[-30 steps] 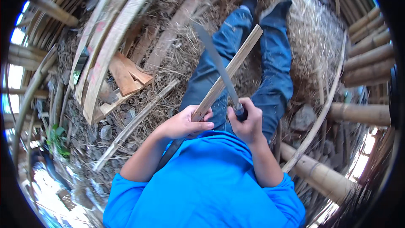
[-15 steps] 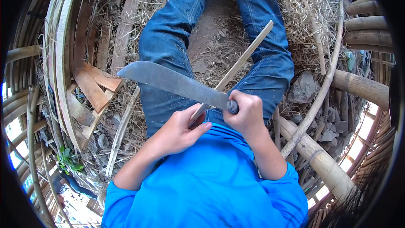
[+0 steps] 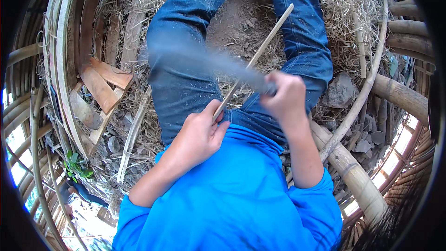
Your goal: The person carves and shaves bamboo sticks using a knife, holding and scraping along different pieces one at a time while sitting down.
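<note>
A thin strip of wood or bamboo point(image 3: 265, 42) slants up and away from my lap, between my knees. Its near end is in my left hand point(image 3: 200, 129), fingers wrapped around it close to my waist. My right hand point(image 3: 287, 94) grips the dark handle of a machete point(image 3: 204, 62), whose broad blade is smeared by motion. The blade points left over my left thigh and crosses the strip partway along. Whether its edge touches the strip I cannot tell.
Long split strips point(image 3: 62, 65) stand at the left beside reddish-brown wood offcuts point(image 3: 98, 88). Dry straw point(image 3: 341, 0) and shavings cover the ground at the upper right. A grey rock point(image 3: 340, 91) and a thick bamboo pole point(image 3: 350, 169) lie at my right. A leafy green plant point(image 3: 75, 167) grows at lower left.
My right hand and the machete have moved away from my waist along the strip, slightly to the right. My left hand still grips the strip and has shifted little. My knees have spread slightly.
</note>
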{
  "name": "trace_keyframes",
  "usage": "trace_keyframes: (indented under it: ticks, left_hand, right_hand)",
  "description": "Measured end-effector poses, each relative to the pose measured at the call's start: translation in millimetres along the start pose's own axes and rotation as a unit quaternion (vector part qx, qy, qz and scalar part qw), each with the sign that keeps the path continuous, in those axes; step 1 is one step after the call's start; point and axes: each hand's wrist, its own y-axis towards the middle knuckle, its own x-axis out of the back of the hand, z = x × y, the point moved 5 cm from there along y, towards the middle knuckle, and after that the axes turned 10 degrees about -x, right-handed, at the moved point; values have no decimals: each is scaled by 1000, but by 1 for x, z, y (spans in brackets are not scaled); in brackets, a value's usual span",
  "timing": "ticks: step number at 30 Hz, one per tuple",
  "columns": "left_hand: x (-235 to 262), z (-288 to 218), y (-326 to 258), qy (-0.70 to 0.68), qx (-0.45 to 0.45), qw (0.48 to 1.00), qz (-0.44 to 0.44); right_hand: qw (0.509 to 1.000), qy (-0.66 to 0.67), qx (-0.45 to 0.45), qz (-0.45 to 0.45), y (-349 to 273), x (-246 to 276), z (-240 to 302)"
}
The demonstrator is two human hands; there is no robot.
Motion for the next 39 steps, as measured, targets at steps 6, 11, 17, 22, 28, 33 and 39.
trace_keyframes:
  ticks: [6,11,17,22,28,33,39]
  left_hand:
    - [-12,13,-27,-33,-14,999,14]
    - [1,29,-8,-133,-5,991,14]
    - [-10,24,-15,-53,2,999,13]
    - [-9,13,-24,-8,16,1000,6]
    - [-17,13,-26,14,1,1000,2]
    - [-26,9,-32,16,-24,999,39]
    - [-18,18,-16,-120,-19,992,41]
  right_hand:
    - [966,-74,-242,-56,43,61,-66]
    - [987,126,-81,-51,5,33,-6]
    - [998,37,13,47,-31,-19,29]
    - [997,10,-70,28,4,-5,-6]
    - [980,24,-200,6,31,13,-37]
    - [976,4,-211,-51,33,37,-78]
    - [984,148,-95,7,-37,22,-19]
